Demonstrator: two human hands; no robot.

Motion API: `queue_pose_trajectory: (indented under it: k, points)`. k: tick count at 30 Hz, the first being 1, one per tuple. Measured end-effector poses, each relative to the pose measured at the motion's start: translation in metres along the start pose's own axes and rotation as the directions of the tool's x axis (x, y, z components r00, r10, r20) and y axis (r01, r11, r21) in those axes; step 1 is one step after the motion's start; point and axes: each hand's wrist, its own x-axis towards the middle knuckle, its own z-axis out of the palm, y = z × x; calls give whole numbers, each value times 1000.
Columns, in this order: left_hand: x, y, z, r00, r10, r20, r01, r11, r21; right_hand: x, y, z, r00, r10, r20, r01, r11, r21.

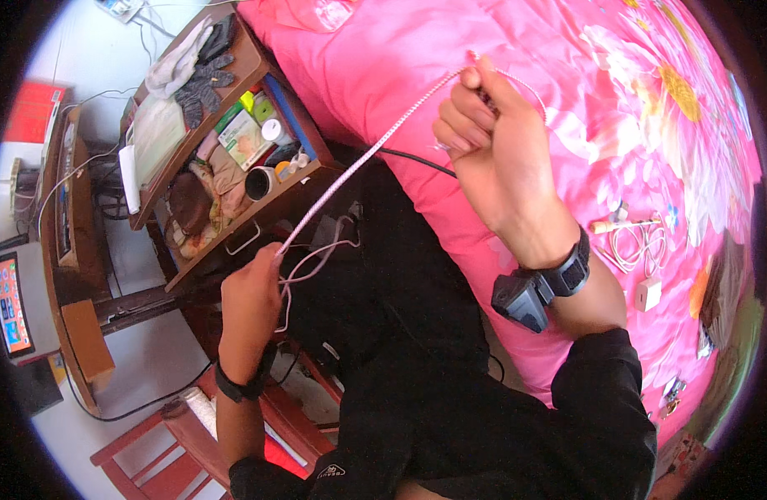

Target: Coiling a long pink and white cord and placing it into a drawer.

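Note:
A thin pink-and-white braided cord (372, 150) stretches diagonally between my two hands. My left hand (251, 299) is closed on its lower part, and loose loops of the cord hang beside that hand over my dark trousers. Higher up, my right hand (483, 119) pinches the cord between thumb and forefinger, the other fingers curled in. From that pinch a short length curves over to the right and passes behind the hand. Each wrist wears a black strap; the right one carries a dark device (522, 301).
A bed with a pink floral cover (546, 37) fills the right, with a coiled cable (637, 247) and white charger (648, 294) on it. An open drawer (230, 250) full of small items juts out at left. Gloves (202, 94) lie above it. A red wooden chair (196, 437) stands below.

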Motion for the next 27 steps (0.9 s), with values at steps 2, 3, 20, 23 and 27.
queue_pose_trajectory:
  k: [2, 3, 20, 23, 27]
  points:
    - [-2, 8, 1, 987, 56, 152, -97, 956, 276, -1, 12, -1, 998, -42, 37, 45, 995, -91]
    - [-4, 23, 1, 967, 59, 246, -127, 954, 271, -5, 19, -1, 999, -33, 41, 37, 995, -91]
    - [26, 33, -60, 981, -92, -168, 36, 950, -311, -36, 46, 2, 631, 642, 437, -486, 765, -423]
    - [20, 17, -59, 958, -145, -247, 70, 955, -289, -35, 43, 3, 658, 617, 431, -504, 787, -356]
    - [13, 8, -54, 941, -195, -275, 93, 934, -345, -33, 41, 7, 692, 558, 458, -511, 827, -234]
